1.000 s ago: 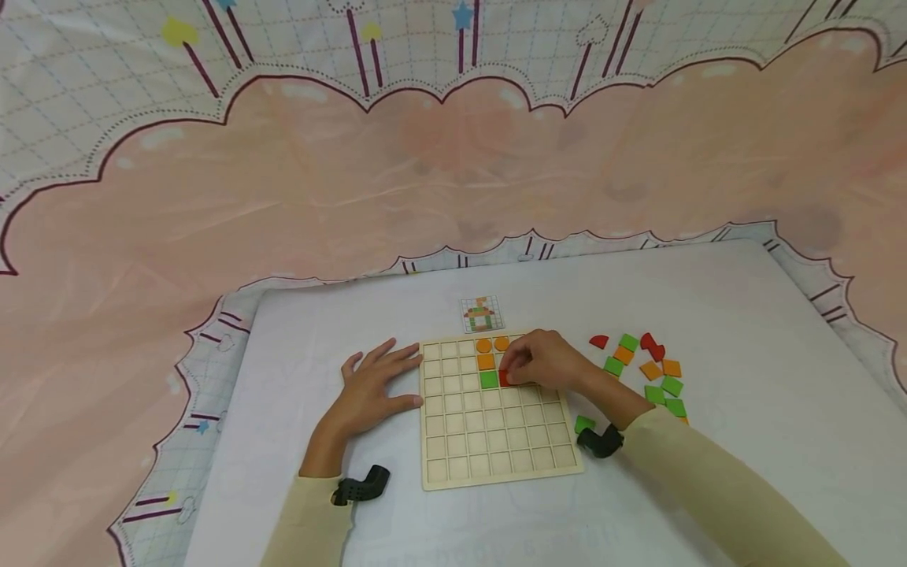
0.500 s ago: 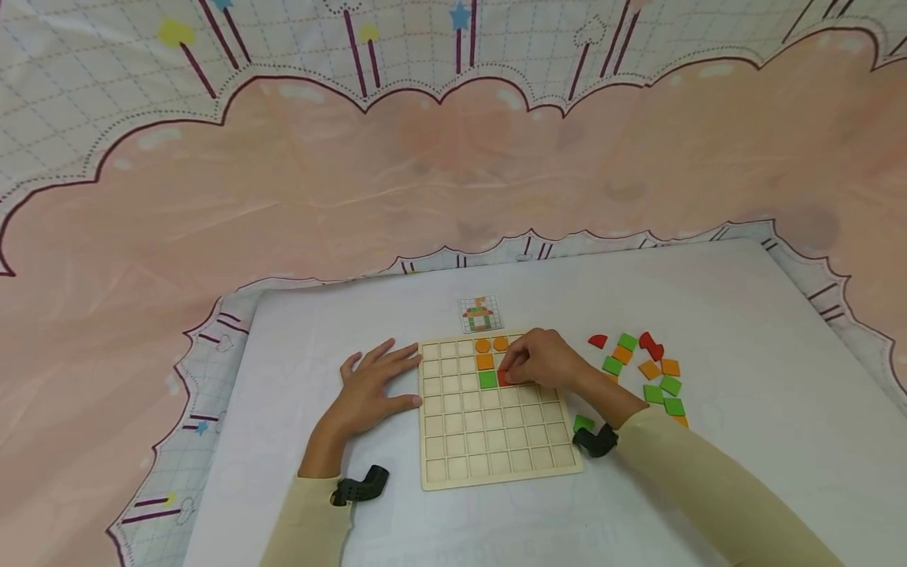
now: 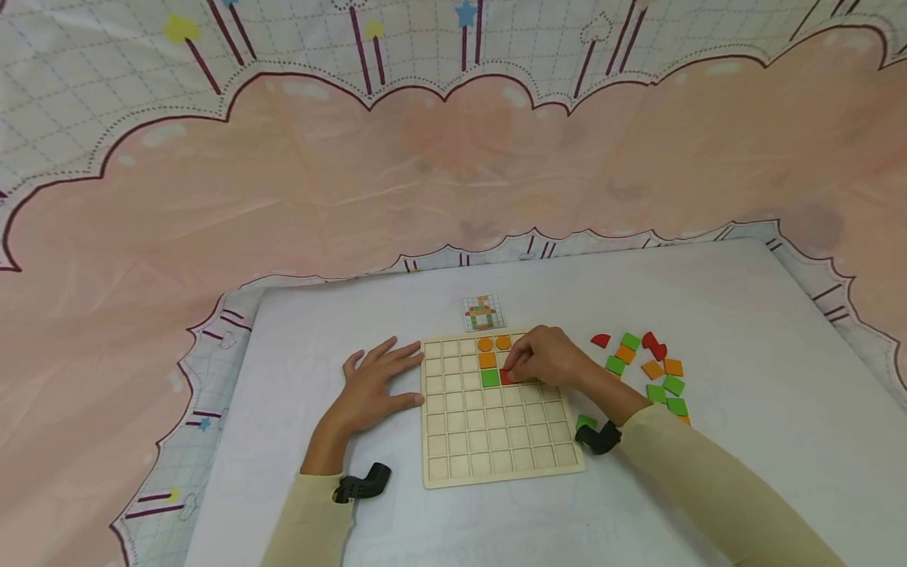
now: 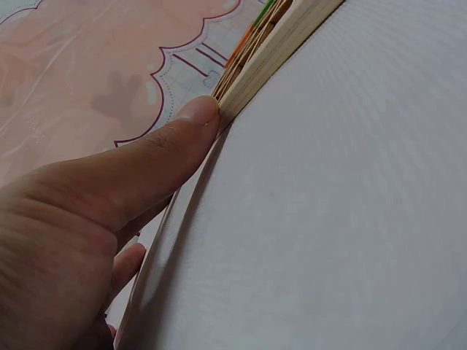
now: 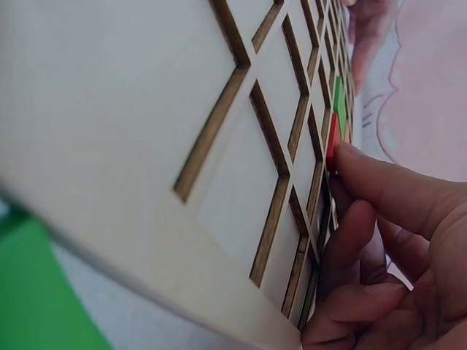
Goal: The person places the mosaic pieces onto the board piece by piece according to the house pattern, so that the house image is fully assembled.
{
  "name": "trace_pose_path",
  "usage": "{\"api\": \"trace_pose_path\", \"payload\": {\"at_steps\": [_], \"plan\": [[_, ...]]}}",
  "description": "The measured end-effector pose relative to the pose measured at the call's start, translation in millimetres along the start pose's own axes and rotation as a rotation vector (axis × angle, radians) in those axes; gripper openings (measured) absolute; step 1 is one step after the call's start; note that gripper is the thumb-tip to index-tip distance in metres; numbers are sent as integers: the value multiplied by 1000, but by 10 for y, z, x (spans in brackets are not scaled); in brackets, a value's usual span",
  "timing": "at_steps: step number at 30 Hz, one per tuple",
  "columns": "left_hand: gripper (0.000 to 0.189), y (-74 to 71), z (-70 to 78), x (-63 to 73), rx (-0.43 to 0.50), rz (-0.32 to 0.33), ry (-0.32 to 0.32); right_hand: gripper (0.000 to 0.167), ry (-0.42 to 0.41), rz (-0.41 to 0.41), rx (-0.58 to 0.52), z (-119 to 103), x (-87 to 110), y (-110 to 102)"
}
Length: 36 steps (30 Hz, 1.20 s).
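Observation:
A wooden grid board (image 3: 471,441) lies on the white table. My right hand (image 3: 549,358) is over its upper right part, thumb and fingertips pinching a red tile (image 3: 506,377) at a cell. In the right wrist view the thumb presses against the edge of this red tile (image 5: 333,142), beside a green tile (image 5: 339,98). Left of the red tile, a green square tile (image 3: 490,379) fills a cell. Above it sit an orange square tile (image 3: 487,360) and two orange round tiles. My left hand (image 3: 372,390) has its fingers spread, fingertips and thumb touching the board's left edge.
A small pattern card (image 3: 483,313) lies behind the board. To the right, loose green and orange squares (image 3: 674,385) and red curved pieces (image 3: 654,346) are scattered. One green tile (image 3: 585,422) lies by the board's right edge, near my right wrist's black camera (image 3: 598,439).
Both hands stay nearly in place, the right still at the red tile and the left at the board's edge. Only the head view shifts slightly.

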State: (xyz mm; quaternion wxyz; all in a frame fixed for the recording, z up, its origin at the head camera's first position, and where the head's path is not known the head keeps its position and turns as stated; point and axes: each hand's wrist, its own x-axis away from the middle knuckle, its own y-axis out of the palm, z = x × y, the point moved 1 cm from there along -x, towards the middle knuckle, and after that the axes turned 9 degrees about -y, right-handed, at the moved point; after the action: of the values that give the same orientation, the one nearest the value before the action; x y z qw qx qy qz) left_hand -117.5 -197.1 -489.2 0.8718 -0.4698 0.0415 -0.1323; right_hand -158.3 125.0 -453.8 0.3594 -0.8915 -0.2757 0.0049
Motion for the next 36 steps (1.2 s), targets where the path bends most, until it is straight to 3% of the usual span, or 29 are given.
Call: {"api": "trace_pose_path", "payload": {"at_steps": [11, 17, 24, 36], "plan": [[72, -10, 0, -8, -3, -12, -15, 4, 7, -5, 11, 90, 73, -169], [72, -5, 1, -5, 5, -8, -12, 10, 39, 11, 33, 187, 185, -444], [72, 7, 10, -1, -1, -5, -8, 17, -14, 35, 133, 417, 376, -811], [72, 4, 12, 8, 4, -2, -3, 23, 85, 54, 270, 786, 651, -1225]]}}
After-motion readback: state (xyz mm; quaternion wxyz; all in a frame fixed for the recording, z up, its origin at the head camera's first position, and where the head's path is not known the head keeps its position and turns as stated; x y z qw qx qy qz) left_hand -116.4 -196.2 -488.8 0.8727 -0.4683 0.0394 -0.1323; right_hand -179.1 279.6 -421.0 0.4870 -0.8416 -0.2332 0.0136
